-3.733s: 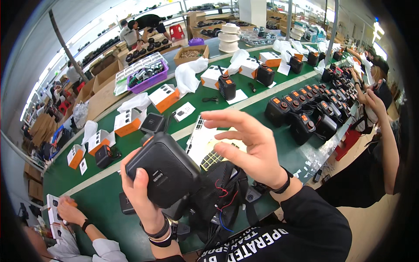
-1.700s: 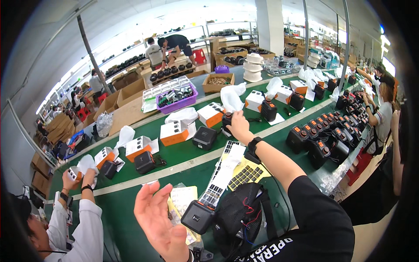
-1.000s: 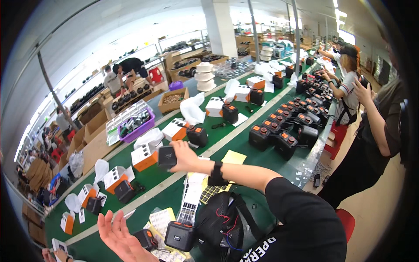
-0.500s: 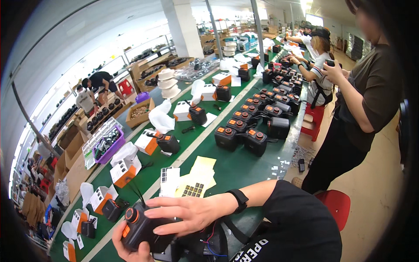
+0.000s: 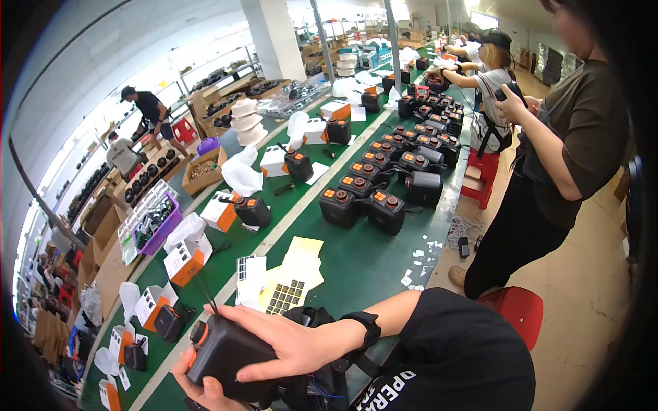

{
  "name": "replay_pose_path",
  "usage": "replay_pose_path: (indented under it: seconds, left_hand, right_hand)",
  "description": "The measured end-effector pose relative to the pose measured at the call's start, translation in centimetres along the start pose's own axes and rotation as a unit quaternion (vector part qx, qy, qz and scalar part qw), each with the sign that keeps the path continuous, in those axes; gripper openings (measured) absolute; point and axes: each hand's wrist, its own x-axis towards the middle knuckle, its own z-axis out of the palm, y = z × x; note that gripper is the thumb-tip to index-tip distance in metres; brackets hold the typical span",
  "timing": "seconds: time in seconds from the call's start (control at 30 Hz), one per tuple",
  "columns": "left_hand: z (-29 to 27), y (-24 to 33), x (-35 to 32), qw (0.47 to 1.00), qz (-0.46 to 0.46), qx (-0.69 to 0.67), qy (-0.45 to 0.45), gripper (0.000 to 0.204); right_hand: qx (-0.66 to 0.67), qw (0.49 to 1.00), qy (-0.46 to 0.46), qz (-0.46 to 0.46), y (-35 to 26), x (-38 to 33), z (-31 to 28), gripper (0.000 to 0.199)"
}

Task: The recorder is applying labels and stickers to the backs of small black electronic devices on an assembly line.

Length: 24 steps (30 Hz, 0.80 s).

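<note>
1. Low in the view, both hands hold a black boxy device (image 5: 226, 353) with an orange knob at its upper left corner; it sits above the near edge of the green tabletop (image 5: 370, 267), close to the person's chest.
2. The right hand (image 5: 284, 342) lies across the device's top and front, fingers spread and pressed onto the casing, so much of that face is covered.
3. The left hand (image 5: 205, 390) grips from beneath; only the thumb side and a few fingertips show, the rest is cut off by the lower edge of the picture.
4. A thin black stalk rises from the device's top; what it is cannot be made out.
5. A black wristband (image 5: 365, 331) circles the right wrist, and the black sleeve (image 5: 459, 356) hides the arm beyond it.
6. Just behind the hands lies a sheet of small dark square stickers (image 5: 286, 296) beside pale yellow paper sheets (image 5: 301, 257).
7. Farther along the tabletop stand rows of black units with orange buttons (image 5: 363, 205), blurring together toward the far end.
8. A co-worker in a dark top (image 5: 576, 137) stands at the right edge, partly cut off.
</note>
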Motion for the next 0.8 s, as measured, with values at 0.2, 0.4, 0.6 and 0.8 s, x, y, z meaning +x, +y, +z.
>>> replay_pose_path:
  seconds: [0.2, 0.4, 0.6, 0.8]
  left_hand:
    - [0.2, -0.8, 1.2, 0.985, -0.077, -0.150, 0.038, 0.051]
    - [-0.1, 0.8, 1.6, 0.978, -0.051, -0.204, 0.018, 0.043]
    - [-0.9, 0.6, 1.7, 0.983, -0.054, -0.175, 0.030, 0.044]
    - [-2.4, -0.6, 2.6, 0.851, -0.317, -0.417, -0.019, 0.047]
  right_hand:
    - [0.150, 0.986, -0.045, 0.050, 0.4, 1.0, -1.0, 0.081]
    - [0.220, 0.962, -0.113, 0.112, 0.4, 1.7, -1.3, 0.085]
    - [0.229, 0.964, -0.094, 0.095, 0.8, 2.0, -0.5, 0.075]
    - [0.246, 0.959, -0.086, 0.110, 1.3, 2.4, 0.6, 0.106]
